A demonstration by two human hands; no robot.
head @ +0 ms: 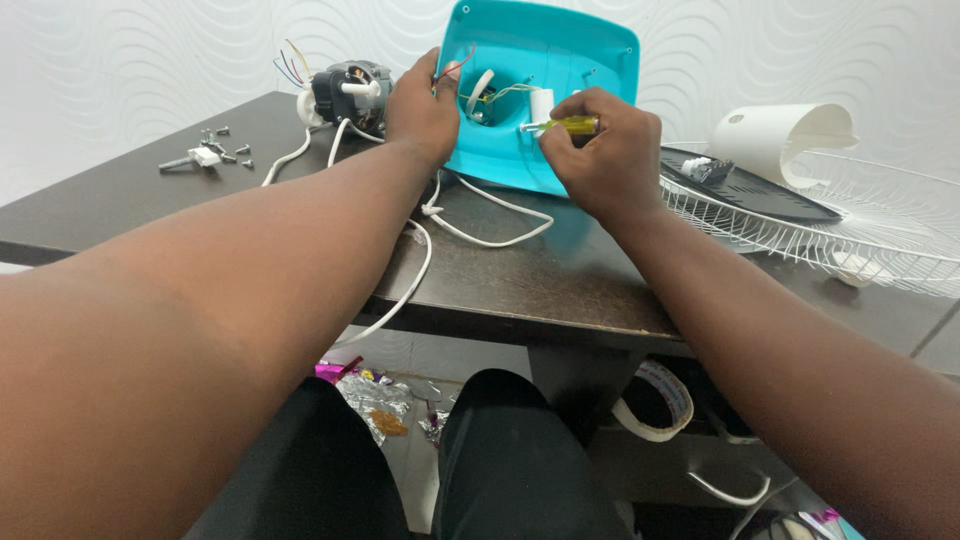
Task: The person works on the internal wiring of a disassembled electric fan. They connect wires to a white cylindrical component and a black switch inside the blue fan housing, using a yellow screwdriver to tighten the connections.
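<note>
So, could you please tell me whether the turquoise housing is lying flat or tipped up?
Tipped up: the turquoise housing rests on its lower edge on the table, steadied by the left hand.

Tilted teal fan base [560, 60], yellow-handled screwdriver [565, 126] inside.

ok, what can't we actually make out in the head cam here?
- Screwdriver tip: too small to tell, inside the turquoise base.
- Wiring joints in the base: too small, partly behind the left hand.
- Right hand fingers' grip: seen from the back only.
- Loose screws on the table: too small to count surely.
- Wire fan guard: cut off by the right edge.
- Floor clutter: hidden by legs, table.
</note>
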